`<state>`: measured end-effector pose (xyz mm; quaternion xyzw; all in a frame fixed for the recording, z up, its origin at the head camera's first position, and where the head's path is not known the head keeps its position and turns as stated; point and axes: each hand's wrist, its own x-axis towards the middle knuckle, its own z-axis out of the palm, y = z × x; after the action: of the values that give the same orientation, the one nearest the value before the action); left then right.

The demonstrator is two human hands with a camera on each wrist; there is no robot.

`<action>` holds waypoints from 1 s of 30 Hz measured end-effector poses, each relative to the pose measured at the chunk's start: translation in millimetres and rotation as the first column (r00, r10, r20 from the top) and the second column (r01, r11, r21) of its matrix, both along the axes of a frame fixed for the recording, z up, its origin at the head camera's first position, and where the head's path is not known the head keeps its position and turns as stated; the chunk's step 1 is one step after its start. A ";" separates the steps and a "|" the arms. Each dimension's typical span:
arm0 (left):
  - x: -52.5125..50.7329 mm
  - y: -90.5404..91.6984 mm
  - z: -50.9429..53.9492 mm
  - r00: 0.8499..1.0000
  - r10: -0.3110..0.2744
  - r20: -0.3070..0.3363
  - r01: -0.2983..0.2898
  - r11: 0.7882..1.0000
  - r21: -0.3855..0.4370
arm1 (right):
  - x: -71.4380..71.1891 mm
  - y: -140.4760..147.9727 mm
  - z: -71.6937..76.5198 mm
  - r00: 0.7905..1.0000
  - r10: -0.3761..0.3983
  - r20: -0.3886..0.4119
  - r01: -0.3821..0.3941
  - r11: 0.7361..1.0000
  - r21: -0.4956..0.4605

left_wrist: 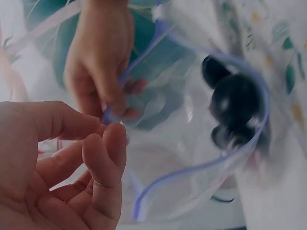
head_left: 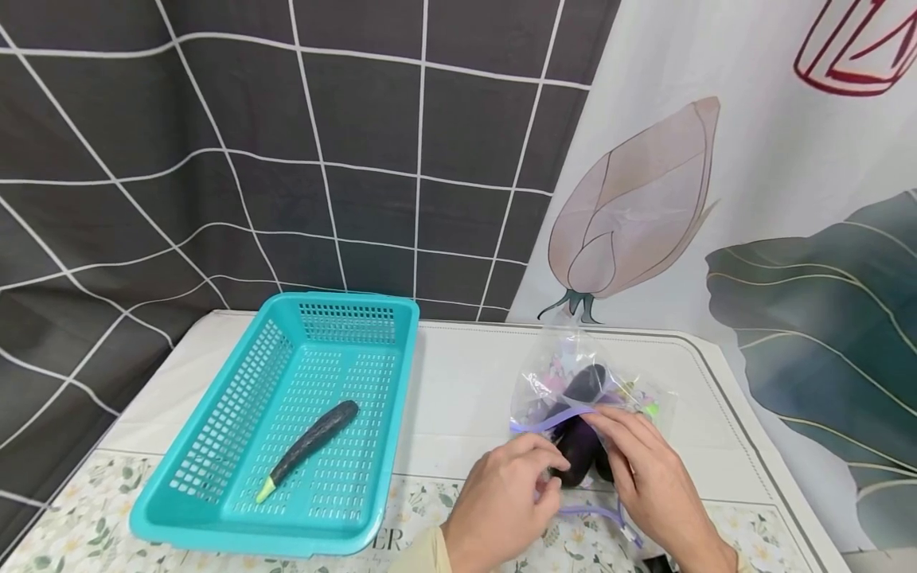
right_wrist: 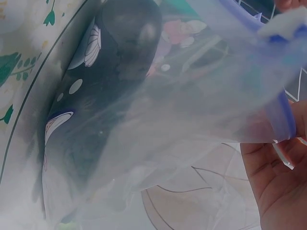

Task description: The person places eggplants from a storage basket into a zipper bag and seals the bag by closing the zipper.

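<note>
A clear zip bag with a purple-edged mouth lies on the table at the right. Dark purple eggplants show through its mouth and the printed plastic. My right hand grips the bag's rim, and in the right wrist view the purple strip runs between its fingers. Beside the mouth, my left hand has bent fingers, with thumb and fingertips close together in the left wrist view. Whether they pinch any plastic cannot be made out. The mouth gapes wide there, eggplants low inside.
A turquoise perforated basket stands at the left, holding one long dark vegetable with a pale green tip. A patterned cloth covers the table's near part. A dark checked curtain and a floral curtain hang behind.
</note>
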<state>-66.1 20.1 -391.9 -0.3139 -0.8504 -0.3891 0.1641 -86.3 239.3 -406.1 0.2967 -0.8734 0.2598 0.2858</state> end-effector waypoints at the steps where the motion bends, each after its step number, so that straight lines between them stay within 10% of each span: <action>1: -0.1 -3.0 2.5 1.000 0.001 0.017 -0.002 1.000 0.014 | 0.1 0.0 0.0 1.000 -0.001 -0.001 0.001 1.000 0.001; 16: 5.9 -41.8 32.8 0.989 0.112 0.093 -0.129 0.971 0.201 | -0.6 -1.5 -2.1 1.000 -0.001 -0.012 0.001 1.000 0.003; 30: 5.7 -85.4 52.9 0.962 0.252 0.107 -0.270 0.941 0.205 | 0.3 -2.4 -1.8 1.000 -0.002 0.005 0.002 1.000 0.005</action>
<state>-60.4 -65.3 -339.0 -0.1627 -0.8426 -0.4668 0.2137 -86.0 237.0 -407.8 0.2960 -0.8750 0.2583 0.2829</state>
